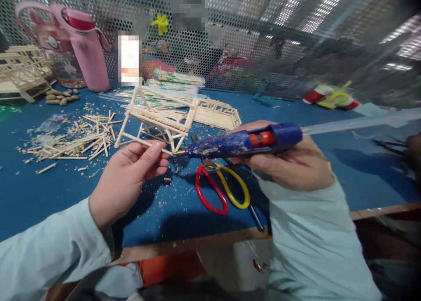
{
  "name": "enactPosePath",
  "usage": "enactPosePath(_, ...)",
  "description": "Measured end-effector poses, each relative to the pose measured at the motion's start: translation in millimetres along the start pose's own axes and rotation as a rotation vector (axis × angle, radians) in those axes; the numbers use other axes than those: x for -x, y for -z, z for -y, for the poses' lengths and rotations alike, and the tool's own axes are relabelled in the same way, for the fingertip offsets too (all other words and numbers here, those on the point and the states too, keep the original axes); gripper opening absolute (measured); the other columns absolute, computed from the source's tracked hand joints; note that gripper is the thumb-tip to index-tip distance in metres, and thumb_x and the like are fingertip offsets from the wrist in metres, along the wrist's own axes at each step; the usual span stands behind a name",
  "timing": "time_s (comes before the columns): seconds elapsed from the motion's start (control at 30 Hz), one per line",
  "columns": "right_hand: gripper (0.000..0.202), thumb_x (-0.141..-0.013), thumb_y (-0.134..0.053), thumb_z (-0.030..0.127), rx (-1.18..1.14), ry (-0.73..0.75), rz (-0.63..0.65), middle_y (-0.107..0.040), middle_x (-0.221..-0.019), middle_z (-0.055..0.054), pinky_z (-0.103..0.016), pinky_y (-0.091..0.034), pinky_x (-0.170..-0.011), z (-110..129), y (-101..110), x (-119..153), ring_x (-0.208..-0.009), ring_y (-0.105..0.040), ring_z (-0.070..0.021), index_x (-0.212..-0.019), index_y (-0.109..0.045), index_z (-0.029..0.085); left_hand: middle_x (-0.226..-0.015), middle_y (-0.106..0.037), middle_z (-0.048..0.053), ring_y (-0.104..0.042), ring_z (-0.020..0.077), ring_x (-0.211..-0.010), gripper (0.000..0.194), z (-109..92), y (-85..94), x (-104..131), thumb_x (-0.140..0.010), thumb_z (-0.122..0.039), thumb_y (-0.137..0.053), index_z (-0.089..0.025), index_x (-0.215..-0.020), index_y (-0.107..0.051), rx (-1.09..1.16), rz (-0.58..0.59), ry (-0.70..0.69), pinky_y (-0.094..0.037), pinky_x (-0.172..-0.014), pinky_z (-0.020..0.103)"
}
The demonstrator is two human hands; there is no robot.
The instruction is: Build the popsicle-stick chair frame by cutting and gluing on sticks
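Note:
My left hand pinches a thin wooden stick between thumb and fingers, just in front of a small wooden stick frame. A blue glue gun with a red part inside is gripped in my right hand. Its metal tip meets the right end of the stick, near a lower corner of the frame. A clear glue stick runs out of the gun's back to the right. Below the gun lie scissors with one red and one yellow handle.
Loose short sticks and peanuts lie at the left. Behind them stand a pink bottle and a clear jug. Another stick model is at far left, a flat stick piece behind the gun. A perforated metal screen backs the table.

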State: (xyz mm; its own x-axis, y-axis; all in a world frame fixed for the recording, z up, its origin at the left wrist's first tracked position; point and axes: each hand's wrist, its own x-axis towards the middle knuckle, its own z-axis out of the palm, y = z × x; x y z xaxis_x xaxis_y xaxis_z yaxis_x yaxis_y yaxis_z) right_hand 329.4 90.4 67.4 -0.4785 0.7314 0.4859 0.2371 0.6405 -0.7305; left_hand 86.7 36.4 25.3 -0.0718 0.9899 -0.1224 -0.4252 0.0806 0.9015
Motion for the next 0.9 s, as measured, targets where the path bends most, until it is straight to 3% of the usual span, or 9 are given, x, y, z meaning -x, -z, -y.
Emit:
enactPosePath(0.13, 0.027, -0.072, -0.073, 0.047, 0.001, -0.037, 0.015, -0.068, -0.071, -0.004, -0.036, -0.057, -0.061, -1.6, 0.5, -0.3, -0.076, -0.067, -0.0249, -0.095, -0.073, 0.031, -0.071, -0.069, 0.0, -0.062, 0.0061, -0.062, 0.022, 0.4, 1.0, 0.6, -0.071, -0.034, -0.078, -0.016, -0.081, -0.071, -0.008, 0.013, -0.003, -0.052, -0.059, 0.013)
enactPosePath(0.37, 0.03, -0.072, -0.074, 0.047, -0.012, -0.068, 0.025, -0.067, -0.07, -0.003, -0.036, -0.056, -0.059, -1.9, 3.7, 2.3, -0.066, -0.065, -0.0214, -0.095, -0.073, 0.029, -0.07, -0.069, 0.0, -0.061, 0.0066, -0.06, 0.023, 0.8, 0.5, -0.5, -0.07, -0.034, -0.079, -0.015, -0.081, -0.071, -0.009, 0.014, -0.003, -0.051, -0.058, 0.014)
enactPosePath(0.5, 0.026, -0.071, -0.076, 0.043, -0.158, -0.064, 0.011, -0.068, -0.07, -0.002, -0.03, -0.054, -0.056, 2.0, 2.4, 1.5, -0.061, -0.064, -0.0169, -0.088, -0.074, 0.024, -0.069, -0.068, -0.001, -0.061, 0.0058, -0.06, 0.022, 1.0, -0.2, -0.7, -0.072, -0.033, -0.078, -0.015, -0.081, -0.07, -0.01, 0.011, 0.006, -0.051, -0.058, 0.013)
enactPosePath(0.6, 0.022, -0.071, -0.077, 0.041, -0.233, 0.001, -0.024, -0.07, -0.068, -0.002, -0.025, -0.049, -0.05, 1.8, -0.1, -2.1, -0.059, -0.065, -0.015, -0.082, -0.073, 0.022, -0.07, -0.068, 0.0, -0.062, 0.0062, -0.062, 0.022, 1.3, 0.2, -0.6, -0.072, -0.033, -0.078, -0.015, -0.081, -0.07, -0.008, 0.006, 0.009, -0.051, -0.059, 0.013)
enactPosePath(0.73, 0.024, -0.073, -0.076, 0.037, -0.319, 0.068, -0.107, -0.073, -0.071, -0.003, -0.022, -0.035, -0.036, -1.5, -4.6, -6.1, -0.044, -0.056, -0.0108, -0.091, -0.069, 0.022, -0.07, -0.068, 0.0, -0.062, 0.0073, -0.063, 0.022, 1.4, 1.3, 0.1, -0.071, -0.032, -0.078, -0.016, -0.083, -0.07, -0.016, 0.001, 0.016, -0.052, -0.06, 0.015)
enactPosePath(0.9, 0.033, -0.075, -0.073, 0.038, -0.311, 0.071, -0.179, -0.073, -0.077, -0.003, -0.024, -0.035, -0.038, -4.6, -6.9, -7.8, -0.048, -0.056, -0.0114, -0.101, -0.06, 0.023, -0.071, -0.068, 0.0, -0.062, 0.007, -0.063, 0.022, 1.8, 0.9, 0.0, -0.07, -0.032, -0.079, -0.017, -0.083, -0.071, -0.01, 0.007, 0.006, -0.052, -0.059, 0.014)
